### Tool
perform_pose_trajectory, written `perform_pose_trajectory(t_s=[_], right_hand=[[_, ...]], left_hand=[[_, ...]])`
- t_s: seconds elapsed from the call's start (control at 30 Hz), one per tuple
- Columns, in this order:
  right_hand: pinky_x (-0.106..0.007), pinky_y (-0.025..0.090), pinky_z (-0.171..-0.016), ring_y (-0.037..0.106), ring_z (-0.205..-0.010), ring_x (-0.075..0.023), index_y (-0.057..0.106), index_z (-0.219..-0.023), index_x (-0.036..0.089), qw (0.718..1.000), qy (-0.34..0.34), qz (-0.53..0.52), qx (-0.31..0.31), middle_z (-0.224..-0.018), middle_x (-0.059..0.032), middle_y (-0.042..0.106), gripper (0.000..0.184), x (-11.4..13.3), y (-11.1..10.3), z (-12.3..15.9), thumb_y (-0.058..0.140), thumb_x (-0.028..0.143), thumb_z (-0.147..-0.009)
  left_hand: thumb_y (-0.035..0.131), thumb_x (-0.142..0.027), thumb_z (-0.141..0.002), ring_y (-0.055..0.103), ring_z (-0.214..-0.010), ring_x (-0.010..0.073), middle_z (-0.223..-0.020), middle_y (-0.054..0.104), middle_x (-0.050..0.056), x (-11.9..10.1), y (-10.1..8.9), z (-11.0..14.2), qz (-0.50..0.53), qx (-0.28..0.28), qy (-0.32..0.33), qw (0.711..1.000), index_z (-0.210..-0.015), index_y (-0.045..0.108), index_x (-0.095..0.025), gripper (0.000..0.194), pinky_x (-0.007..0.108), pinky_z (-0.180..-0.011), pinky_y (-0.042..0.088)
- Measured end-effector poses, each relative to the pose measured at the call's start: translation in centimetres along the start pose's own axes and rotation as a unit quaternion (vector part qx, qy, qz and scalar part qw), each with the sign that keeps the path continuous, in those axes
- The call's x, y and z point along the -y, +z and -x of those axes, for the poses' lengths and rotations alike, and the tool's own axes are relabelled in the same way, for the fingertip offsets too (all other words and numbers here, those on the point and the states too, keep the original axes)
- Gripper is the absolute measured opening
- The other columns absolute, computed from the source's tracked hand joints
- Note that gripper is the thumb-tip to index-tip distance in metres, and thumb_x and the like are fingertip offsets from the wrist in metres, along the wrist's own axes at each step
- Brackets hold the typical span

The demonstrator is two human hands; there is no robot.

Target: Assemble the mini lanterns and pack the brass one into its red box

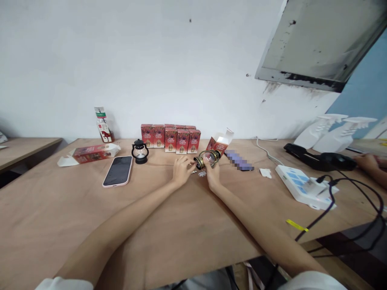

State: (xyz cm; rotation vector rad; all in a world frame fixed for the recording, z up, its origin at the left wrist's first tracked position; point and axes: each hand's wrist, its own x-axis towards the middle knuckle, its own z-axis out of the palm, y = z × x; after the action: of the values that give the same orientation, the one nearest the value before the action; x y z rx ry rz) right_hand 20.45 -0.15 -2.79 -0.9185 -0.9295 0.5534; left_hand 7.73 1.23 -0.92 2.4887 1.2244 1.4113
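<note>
A small bronze-coloured lantern (209,159) lies tipped on its side above the table, its base toward the left. My right hand (213,174) is closed around its glass middle. At the base of the lantern, my left hand (181,170) has its fingertips pinched together against the underside; whatever they hold is hidden. Below the hands are small, pale round pieces (194,172) and a little clear-and-white scrap (202,174). An opened red box (218,147) leans just behind the lantern. To the left, a black lantern (140,152) stands upright.
Several red boxes (177,140) stand in rows near the wall. Leftward are a phone (118,171), an opened red carton (92,154) and a bottle (104,127). A power strip (298,185) with cables, a black device (320,158) and spray bottles (317,133) occupy the right, near another person's hand (367,162).
</note>
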Motion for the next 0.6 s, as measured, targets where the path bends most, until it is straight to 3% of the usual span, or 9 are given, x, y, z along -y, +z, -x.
perform_pose_trajectory(t_s=[0.23,0.6], right_hand=[[-0.038,0.047,-0.088,0.062,-0.09,-0.0192,0.058,-0.095,0.017,1.0,-0.011,0.017,-0.004,-0.097,-0.0064,0.067,0.041,0.8,0.27,0.37,0.066,0.047,-0.068],[-0.039,0.048,-0.087,0.061,-0.088,-0.0198,0.059,-0.091,0.017,0.999,-0.021,0.038,0.027,-0.092,-0.0065,0.067,0.041,1.1,0.29,0.54,0.068,0.048,-0.065]], left_hand=[[0.06,-0.025,-0.082,0.055,-0.084,0.0168,-0.076,0.065,0.001,-0.06,-0.08,-0.11,-0.008,0.009,-0.043,0.999,-0.074,0.068,-0.022,0.012,0.03,-0.072,0.032],[0.064,-0.024,-0.077,0.056,-0.085,0.0177,-0.076,0.066,0.0,-0.28,-0.09,-0.02,-0.027,0.014,-0.087,0.996,-0.069,0.067,-0.021,0.009,0.031,-0.072,0.031]])
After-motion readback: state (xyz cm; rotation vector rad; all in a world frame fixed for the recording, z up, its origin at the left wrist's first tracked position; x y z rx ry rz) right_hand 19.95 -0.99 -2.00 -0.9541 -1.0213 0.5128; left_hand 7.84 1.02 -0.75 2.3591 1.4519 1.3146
